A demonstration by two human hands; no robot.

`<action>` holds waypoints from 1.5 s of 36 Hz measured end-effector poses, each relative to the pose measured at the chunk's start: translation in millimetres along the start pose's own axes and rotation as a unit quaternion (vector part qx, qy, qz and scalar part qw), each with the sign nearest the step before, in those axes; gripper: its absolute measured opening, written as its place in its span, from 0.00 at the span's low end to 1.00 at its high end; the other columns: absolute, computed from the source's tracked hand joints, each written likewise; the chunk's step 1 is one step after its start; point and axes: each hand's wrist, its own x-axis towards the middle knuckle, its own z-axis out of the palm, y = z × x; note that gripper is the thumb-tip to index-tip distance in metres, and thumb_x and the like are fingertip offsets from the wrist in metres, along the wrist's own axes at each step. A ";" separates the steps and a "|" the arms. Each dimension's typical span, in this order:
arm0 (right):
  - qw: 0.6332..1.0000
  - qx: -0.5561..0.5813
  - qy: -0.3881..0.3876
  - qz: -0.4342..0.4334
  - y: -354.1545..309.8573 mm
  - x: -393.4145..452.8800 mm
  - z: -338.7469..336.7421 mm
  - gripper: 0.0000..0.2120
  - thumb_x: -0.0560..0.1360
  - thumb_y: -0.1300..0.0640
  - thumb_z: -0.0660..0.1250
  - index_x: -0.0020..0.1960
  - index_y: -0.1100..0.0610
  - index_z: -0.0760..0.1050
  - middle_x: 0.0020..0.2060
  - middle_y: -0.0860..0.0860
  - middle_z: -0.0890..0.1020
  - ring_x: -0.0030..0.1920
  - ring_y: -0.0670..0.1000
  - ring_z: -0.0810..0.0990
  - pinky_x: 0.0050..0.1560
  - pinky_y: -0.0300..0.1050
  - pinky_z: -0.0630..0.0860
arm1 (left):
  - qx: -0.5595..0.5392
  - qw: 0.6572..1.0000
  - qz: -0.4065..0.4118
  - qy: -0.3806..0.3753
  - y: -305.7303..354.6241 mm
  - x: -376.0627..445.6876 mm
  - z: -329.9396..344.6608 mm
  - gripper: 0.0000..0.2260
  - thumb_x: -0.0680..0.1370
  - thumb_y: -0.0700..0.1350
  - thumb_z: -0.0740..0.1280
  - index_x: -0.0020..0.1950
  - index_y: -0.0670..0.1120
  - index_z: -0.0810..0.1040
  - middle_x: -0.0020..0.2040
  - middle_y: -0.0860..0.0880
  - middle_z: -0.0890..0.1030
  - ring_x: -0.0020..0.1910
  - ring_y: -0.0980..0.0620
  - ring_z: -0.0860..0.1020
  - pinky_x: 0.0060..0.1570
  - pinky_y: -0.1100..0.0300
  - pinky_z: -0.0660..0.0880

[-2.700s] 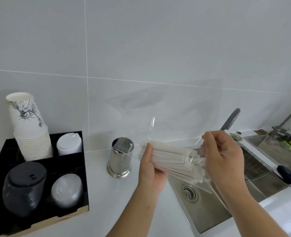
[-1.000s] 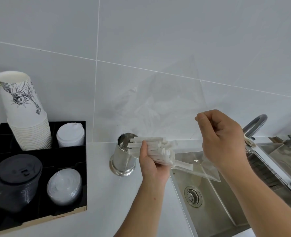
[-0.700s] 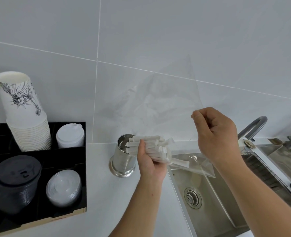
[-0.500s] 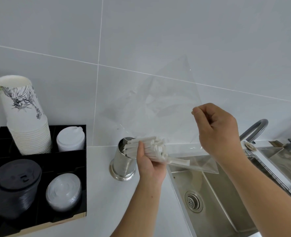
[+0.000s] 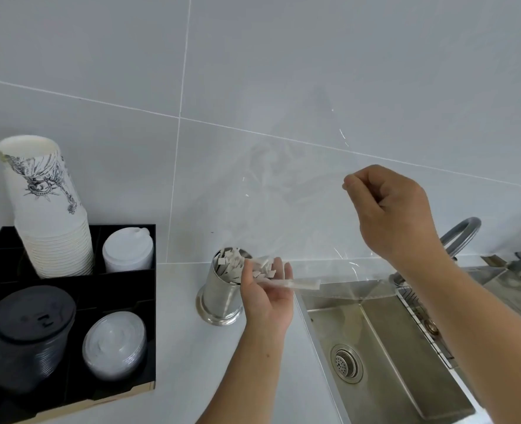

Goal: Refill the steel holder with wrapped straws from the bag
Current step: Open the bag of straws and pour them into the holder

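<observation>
1. Our left hand (image 5: 266,293) reaches forward from the bottom of the view, forearm running up the middle of the white counter (image 5: 176,347), palm turned up and toward us beside the holder.
2. Its fingers are loosely spread and only lightly curled, cradling the white ends of the wrapped straws (image 5: 254,269) rather than clamping them; one stray straw (image 5: 299,283) lies across the palm and sticks out to the right.
3. The steel holder (image 5: 221,292) stands upright on the counter, just left of that hand and touching it at the rim. Most straws sit inside it, their flat paper ends showing at the mouth.
4. Our right hand (image 5: 389,214) is raised higher, well apart from the left, above the sink (image 5: 384,347). The forearm slopes in from the lower right, wrist bent so the knuckles face us.
5. Thumb and curled fingers of the right hand pinch the clear bag (image 5: 299,215), which spreads leftward and down across the tiled wall (image 5: 100,71) toward the holder; its lower edge hangs over the sink's back rim.
6. A curved tap (image 5: 461,235) shows behind the right wrist.
7. At the left, a black tray (image 5: 69,289) holds a stack of paper cups (image 5: 46,215), white lids (image 5: 129,254), black lids (image 5: 26,335) and clear lids (image 5: 114,345).
</observation>
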 end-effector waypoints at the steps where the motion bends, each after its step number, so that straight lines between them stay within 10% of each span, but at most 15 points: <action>1: 1.000 -0.003 -0.002 0.000 -0.8 2.6 1.1 0.12 0.79 0.54 0.63 0.40 0.59 0.77 0.24 0.49 0.70 0.25 0.45 0.67 0.26 0.32 0.64 | -0.001 1.000 0.001 0.003 0.4 0.5 0.2 0.12 0.77 0.52 0.68 0.51 0.44 0.75 0.45 0.45 0.77 0.39 0.48 0.82 0.51 0.51 0.79; 7: 1.000 -0.023 -0.007 -0.009 -11.5 23.9 8.0 0.13 0.78 0.53 0.63 0.39 0.59 0.77 0.23 0.49 0.70 0.25 0.46 0.66 0.26 0.33 0.63 | -0.010 1.000 -0.021 0.008 8.5 4.3 -1.9 0.21 0.77 0.54 0.68 0.62 0.42 0.72 0.54 0.41 0.82 0.48 0.46 0.83 0.30 0.61 0.78; 11: 0.999 -0.028 -0.002 -0.015 -18.2 37.5 12.0 0.13 0.78 0.53 0.63 0.38 0.58 0.76 0.22 0.47 0.69 0.24 0.45 0.67 0.25 0.35 0.63 | -0.012 0.999 -0.034 0.001 12.7 4.3 -4.7 0.19 0.77 0.54 0.68 0.55 0.39 0.73 0.40 0.37 0.85 0.41 0.51 0.78 0.47 0.59 0.73; 19: 0.998 -0.054 -0.018 -0.002 -26.2 51.8 19.7 0.14 0.78 0.52 0.63 0.35 0.54 0.74 0.19 0.46 0.69 0.21 0.45 0.67 0.26 0.39 0.66 | 0.034 0.999 0.001 0.012 20.2 9.5 1.2 0.15 0.80 0.52 0.63 0.48 0.40 0.74 0.38 0.39 0.85 0.36 0.45 0.85 0.48 0.59 0.77; 25: 0.997 -0.070 -0.033 -0.012 -27.9 49.6 32.8 0.12 0.79 0.53 0.62 0.37 0.54 0.74 0.22 0.48 0.72 0.23 0.49 0.69 0.28 0.41 0.67 | 0.018 1.000 0.012 0.013 34.2 17.9 13.3 0.13 0.83 0.51 0.57 0.51 0.42 0.74 0.42 0.39 0.80 0.31 0.46 0.81 0.23 0.60 0.77; 35: 0.996 -0.081 -0.033 -0.019 -38.6 57.5 32.2 0.12 0.79 0.53 0.62 0.41 0.58 0.77 0.23 0.48 0.73 0.25 0.50 0.71 0.29 0.42 0.67 | 0.038 0.999 0.021 0.020 35.7 12.9 15.7 0.12 0.81 0.51 0.62 0.46 0.43 0.75 0.29 0.44 0.82 0.29 0.46 0.82 0.28 0.57 0.80; 54: 0.996 -0.074 -0.019 -0.037 -31.4 49.1 24.5 0.12 0.79 0.54 0.62 0.40 0.59 0.76 0.24 0.54 0.76 0.28 0.58 0.74 0.31 0.46 0.71 | 0.025 1.000 -0.001 0.009 24.7 1.8 13.7 0.13 0.83 0.50 0.58 0.42 0.45 0.73 0.39 0.40 0.80 0.35 0.48 0.80 0.27 0.62 0.77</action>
